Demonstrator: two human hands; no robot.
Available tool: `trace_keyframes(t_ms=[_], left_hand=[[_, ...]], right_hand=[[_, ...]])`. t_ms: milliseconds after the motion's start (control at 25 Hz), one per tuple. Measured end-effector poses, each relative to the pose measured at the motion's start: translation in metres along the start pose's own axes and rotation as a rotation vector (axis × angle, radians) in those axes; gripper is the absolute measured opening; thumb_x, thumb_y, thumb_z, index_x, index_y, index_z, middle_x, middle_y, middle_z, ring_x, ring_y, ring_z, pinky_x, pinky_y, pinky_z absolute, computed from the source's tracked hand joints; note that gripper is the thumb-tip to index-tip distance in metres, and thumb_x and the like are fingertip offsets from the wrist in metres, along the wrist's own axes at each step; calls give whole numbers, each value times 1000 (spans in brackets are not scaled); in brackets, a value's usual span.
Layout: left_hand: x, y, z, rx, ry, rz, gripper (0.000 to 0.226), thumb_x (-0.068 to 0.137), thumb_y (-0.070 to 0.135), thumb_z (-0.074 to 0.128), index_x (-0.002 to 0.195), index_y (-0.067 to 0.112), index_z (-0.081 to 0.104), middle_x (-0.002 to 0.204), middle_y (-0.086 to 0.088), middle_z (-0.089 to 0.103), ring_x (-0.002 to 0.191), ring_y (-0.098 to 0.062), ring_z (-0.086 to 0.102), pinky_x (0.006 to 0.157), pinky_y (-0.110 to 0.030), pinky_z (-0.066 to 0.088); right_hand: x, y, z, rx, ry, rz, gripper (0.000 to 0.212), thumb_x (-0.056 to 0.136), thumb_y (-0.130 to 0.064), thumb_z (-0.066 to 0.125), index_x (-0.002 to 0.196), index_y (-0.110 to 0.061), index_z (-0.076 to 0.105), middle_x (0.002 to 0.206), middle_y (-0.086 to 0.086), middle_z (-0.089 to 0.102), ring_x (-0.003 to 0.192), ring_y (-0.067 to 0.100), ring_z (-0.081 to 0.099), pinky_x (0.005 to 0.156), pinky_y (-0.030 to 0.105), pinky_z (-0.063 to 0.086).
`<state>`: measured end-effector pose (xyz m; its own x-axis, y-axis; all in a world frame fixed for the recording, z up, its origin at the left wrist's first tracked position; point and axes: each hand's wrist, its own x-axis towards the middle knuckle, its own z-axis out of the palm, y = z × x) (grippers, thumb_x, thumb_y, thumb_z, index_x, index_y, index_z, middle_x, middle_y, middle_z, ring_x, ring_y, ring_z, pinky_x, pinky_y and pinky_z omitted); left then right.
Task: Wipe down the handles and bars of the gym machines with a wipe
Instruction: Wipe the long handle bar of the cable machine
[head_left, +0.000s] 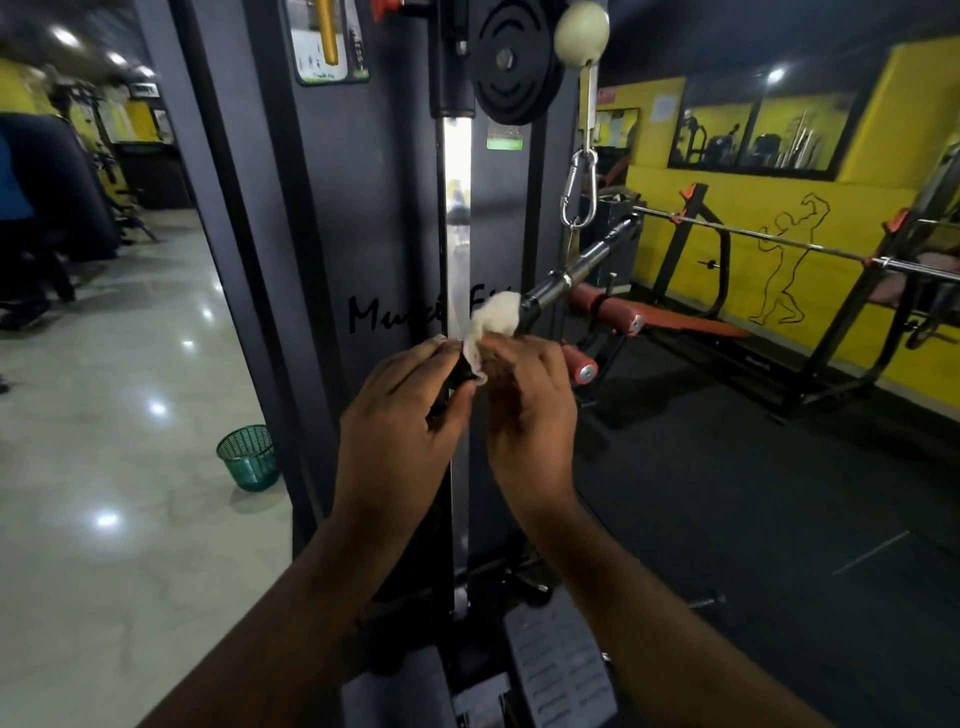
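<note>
Left grip (400, 410) clamped on near end of bar (587, 257); right grip (530, 400) pinches wipe (493, 319), bunched on bar at hands' 12 o'clock; carabiner (579, 189) above.

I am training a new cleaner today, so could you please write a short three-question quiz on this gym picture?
1. True or false: the right hand holds the crumpled white wipe on the black-and-chrome cable bar.
2. Which hand grips the bar's near black end? A) left hand B) right hand
3. Fill in: the green mesh basket stands on the floor on the person's ___ side.
Key: 1 true; 2 A; 3 left.
</note>
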<state>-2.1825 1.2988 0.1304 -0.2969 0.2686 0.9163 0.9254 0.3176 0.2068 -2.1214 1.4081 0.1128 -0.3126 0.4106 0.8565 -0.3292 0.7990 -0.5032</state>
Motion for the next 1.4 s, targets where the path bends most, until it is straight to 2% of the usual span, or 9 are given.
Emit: trace_keyframes(t_ms=[80,240,360,480,720,880,1080,1280,1400], left_hand=[[-1,-4,1,-19,-10,-6,37,83,19,76,116,3,69,113,-11,70,104,-17,60,96,-12,35],[-8,-8,4,-29,-26,13,39,85,23,73,117,3,68,115,-10,69,106,-18,63,99,-12,38],[-10,-9,7,-58,-8,13,37,84,20,75,116,2,69,115,-10,69,106,-18,63,98,-14,40],[-12,-10,13,-52,-51,11,33,83,16,75,113,3,70,113,-10,70,105,-16,62,98,-13,37],[-7,-11,30,-45,-205,-52,32,87,11,70,117,2,66,116,-11,68,107,-21,63,90,-23,42],[8,-6,36,-41,-215,-69,30,89,8,66,117,-1,65,114,-13,68,106,-24,62,89,-26,44],[33,9,45,193,-266,-51,30,85,5,60,113,-6,65,113,-19,66,108,-33,61,85,-39,54],[64,25,57,386,-403,-85,33,82,-1,61,115,-4,64,118,-18,65,121,-33,53,91,-44,50],[73,43,65,401,-312,22,29,78,1,65,105,-7,68,112,-22,67,114,-35,58,93,-44,51]], right_hand=[[14,6,-8,-135,-150,-142,35,86,4,51,117,-2,67,123,13,60,115,24,52,103,11,33],[37,25,-23,-360,-402,-483,43,90,5,57,132,-3,58,136,13,58,132,26,50,114,37,37],[43,34,-31,-462,-438,-622,42,94,1,50,135,-3,56,136,14,57,131,26,48,118,29,28],[54,47,-35,-576,-410,-521,40,96,-14,46,134,-6,57,133,13,58,126,24,47,116,19,25],[64,61,-39,-520,-276,-135,21,98,-20,52,109,-12,69,112,7,63,100,20,60,87,31,52],[74,68,-57,-559,-278,102,11,94,-18,58,95,-17,68,102,-3,61,87,5,53,68,5,38],[80,76,-81,-461,-239,143,26,96,-22,58,122,-23,59,116,-6,53,99,4,51,81,10,43],[99,102,-116,-463,-166,159,19,95,-10,56,110,-15,68,113,-5,48,97,5,50,85,11,44],[108,117,-132,-453,-154,182,18,93,-10,62,110,-16,66,114,-7,47,94,-1,45,76,2,39]])
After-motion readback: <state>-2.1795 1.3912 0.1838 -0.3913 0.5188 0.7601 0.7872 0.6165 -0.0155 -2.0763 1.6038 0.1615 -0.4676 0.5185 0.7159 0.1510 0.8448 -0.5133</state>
